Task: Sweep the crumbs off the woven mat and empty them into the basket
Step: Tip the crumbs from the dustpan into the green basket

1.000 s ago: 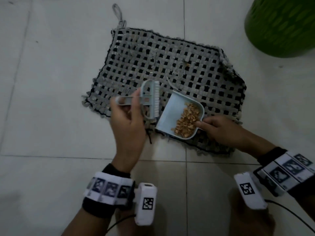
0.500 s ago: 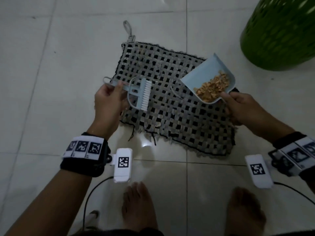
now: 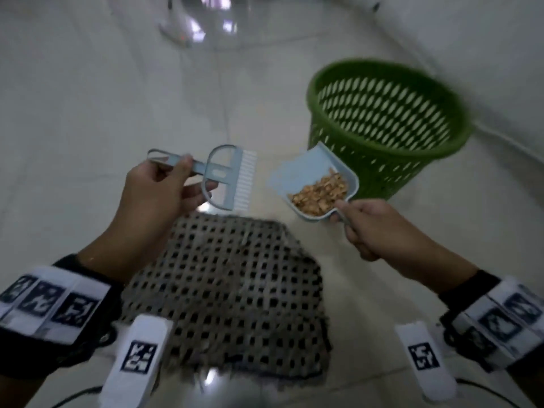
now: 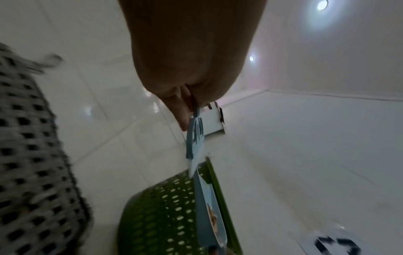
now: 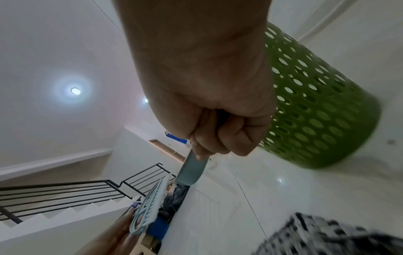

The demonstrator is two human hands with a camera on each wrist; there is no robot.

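Observation:
My right hand (image 3: 362, 228) grips the handle of a pale blue dustpan (image 3: 312, 175) that carries a heap of tan crumbs (image 3: 319, 191). The pan hangs in the air just in front of the green perforated basket (image 3: 388, 125), below its rim. My left hand (image 3: 164, 187) holds a pale blue brush (image 3: 229, 178) with white bristles by its handle, raised left of the pan. The grey and black woven mat (image 3: 235, 295) lies on the floor below both hands. In the right wrist view my fingers (image 5: 218, 138) curl round the dustpan handle (image 5: 191, 170), with the basket (image 5: 316, 103) beside them.
White glossy floor tiles (image 3: 88, 98) surround the mat. A white wall (image 3: 485, 39) runs behind the basket at the right. A staircase with a black railing (image 5: 65, 189) shows in the right wrist view. A blurred pale object (image 3: 182, 28) stands far back on the floor.
Both hands have lifted off the mat and moved up and forward. The dustpan with crumbs has travelled from the mat to just in front of the basket. The view has tilted up.

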